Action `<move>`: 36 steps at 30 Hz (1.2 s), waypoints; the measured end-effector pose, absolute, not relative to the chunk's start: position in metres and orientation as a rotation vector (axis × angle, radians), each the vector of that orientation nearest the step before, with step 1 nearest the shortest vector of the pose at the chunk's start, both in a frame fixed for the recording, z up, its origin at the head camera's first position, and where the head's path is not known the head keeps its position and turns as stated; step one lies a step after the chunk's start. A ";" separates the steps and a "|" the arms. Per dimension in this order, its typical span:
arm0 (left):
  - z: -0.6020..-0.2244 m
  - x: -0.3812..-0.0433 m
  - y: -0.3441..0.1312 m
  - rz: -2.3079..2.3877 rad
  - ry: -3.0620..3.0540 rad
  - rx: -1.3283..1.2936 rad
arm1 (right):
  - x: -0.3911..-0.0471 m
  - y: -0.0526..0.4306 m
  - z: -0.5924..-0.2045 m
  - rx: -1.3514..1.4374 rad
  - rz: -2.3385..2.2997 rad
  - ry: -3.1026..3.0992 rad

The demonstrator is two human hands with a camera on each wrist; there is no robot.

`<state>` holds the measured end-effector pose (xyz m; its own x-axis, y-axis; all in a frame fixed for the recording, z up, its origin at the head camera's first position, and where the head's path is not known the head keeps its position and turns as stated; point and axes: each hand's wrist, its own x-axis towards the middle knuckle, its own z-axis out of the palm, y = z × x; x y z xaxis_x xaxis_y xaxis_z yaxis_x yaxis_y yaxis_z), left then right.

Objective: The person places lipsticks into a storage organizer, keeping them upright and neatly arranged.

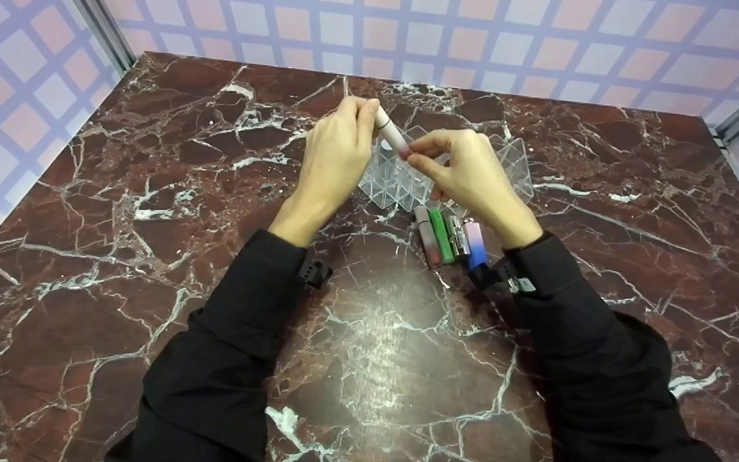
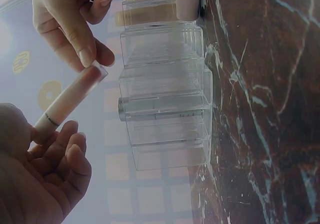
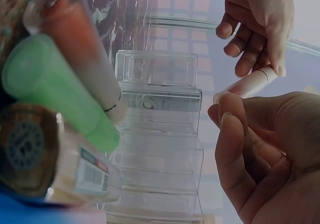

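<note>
Between both hands a lip gloss tube (image 1: 393, 135), white fading to red, is held at a slant above a clear plastic organizer (image 1: 385, 186). My left hand (image 1: 339, 151) pinches its white end, beyond the thin dark ring. The red end is gripped between thumb and fingertips of my right hand (image 1: 472, 168). In the left wrist view, a pale grey tube (image 2: 162, 109) stands inside one organizer compartment. On the near side of the organizer lie a grey-to-red tube (image 1: 426, 234), a green tube (image 1: 441, 236), a clear brown-ended tube (image 3: 85, 171) and a pink-to-blue tube (image 1: 475, 244).
Everything rests on a dark red marbled table (image 1: 151, 308) with white veins. Checkered panels (image 1: 408, 32) rise along its back and sides. The row of tubes lies right under my right forearm, close to its black wrist strap (image 1: 504, 276).
</note>
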<state>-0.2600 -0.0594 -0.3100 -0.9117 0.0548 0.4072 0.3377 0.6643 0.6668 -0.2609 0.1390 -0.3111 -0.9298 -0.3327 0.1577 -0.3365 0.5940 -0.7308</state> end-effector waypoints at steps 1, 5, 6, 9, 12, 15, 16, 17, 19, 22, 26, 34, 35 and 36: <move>-0.310 -0.260 -0.059 -1.121 -2.526 -0.318 | -0.261 0.139 -0.311 0.587 1.282 -2.801; -0.311 -0.260 -0.058 -1.142 -2.519 -0.360 | -0.262 0.138 -0.312 0.577 1.275 -2.804; -0.311 -0.260 -0.058 -1.153 -2.518 -0.371 | -0.262 0.138 -0.313 0.575 1.273 -2.804; -0.312 -0.259 -0.058 -1.173 -2.498 -0.417 | -0.264 0.138 -0.316 0.576 1.254 -2.796; -0.313 -0.259 -0.058 -1.181 -2.481 -0.459 | -0.266 0.138 -0.319 0.584 1.226 -2.784; -0.315 -0.259 -0.057 -1.176 -2.482 -0.490 | -0.267 0.137 -0.321 0.590 1.204 -2.784; -0.315 -0.259 -0.057 -1.177 -2.485 -0.497 | -0.268 0.136 -0.322 0.590 1.201 -2.785; -0.315 -0.259 -0.057 -1.176 -2.489 -0.498 | -0.268 0.136 -0.323 0.593 1.194 -2.787; -0.315 -0.259 -0.056 -1.163 -2.491 -0.499 | -0.268 0.136 -0.323 0.592 1.184 -2.788; -0.316 -0.259 -0.055 -1.154 -2.491 -0.507 | -0.267 0.136 -0.323 0.594 1.169 -2.786; -0.316 -0.259 -0.054 -1.150 -2.492 -0.546 | -0.267 0.136 -0.323 0.592 1.161 -2.795; -0.316 -0.258 -0.054 -1.091 -2.488 -0.583 | -0.266 0.135 -0.322 0.581 1.128 -2.812; -0.316 -0.258 -0.054 -1.086 -2.489 -0.582 | -0.266 0.135 -0.322 0.578 1.125 -2.814; -0.315 -0.258 -0.054 -1.079 -2.489 -0.581 | -0.266 0.135 -0.322 0.575 1.125 -2.818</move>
<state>-0.2584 -0.0541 -0.3154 -0.8484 0.2238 0.4797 0.5031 0.6225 0.5994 -0.2664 0.1351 -0.3215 -0.9292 -0.3200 0.1847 -0.3592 0.6656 -0.6542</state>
